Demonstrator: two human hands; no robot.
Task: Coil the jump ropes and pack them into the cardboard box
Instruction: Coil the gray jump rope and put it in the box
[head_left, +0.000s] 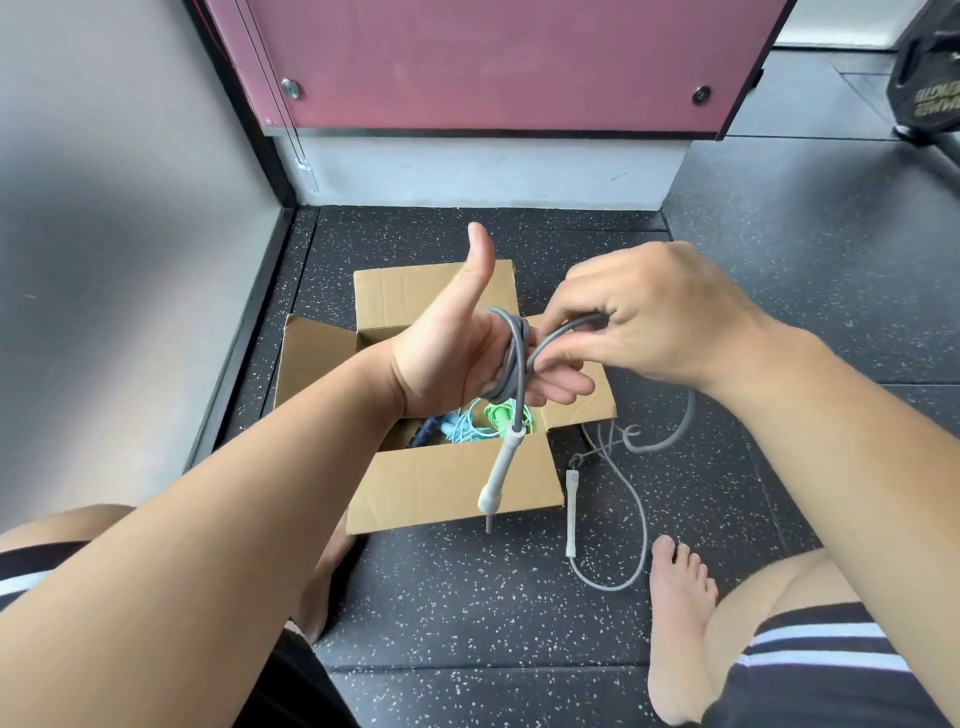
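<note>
On the speckled floor (467, 597) between the person's legs, the cardboard box (452, 488) stands with its flaps spread, and coiled light-blue and green ropes (467, 428) already lie inside it. Above the box the left hand (457, 338) is held flat, fingers straight and thumb up, serving as a spool. The gray jump rope (511, 358) is wound in several turns around its palm. The right hand (660, 322) pinches the running part of that rope just beside the coil. The main risk, as I judge it, is that the turns slide off the straight fingers, since nothing but tension keeps them there, and any slack from the right hand's pinch could let the bundle spring loose. The unwound tail (641, 519) loops across the floor near a bare foot (680, 613), where it could catch on the toes. It also shows a small tangle close to the box corner, and a hard pull might tighten that into a knot. The far handle (571, 514) lies on the floor beside the box and may snag on a flap as it is drawn in. The near handle (498, 473) dangles from the coil over the front flap, and its swinging weight could tug the first turn free.
</note>
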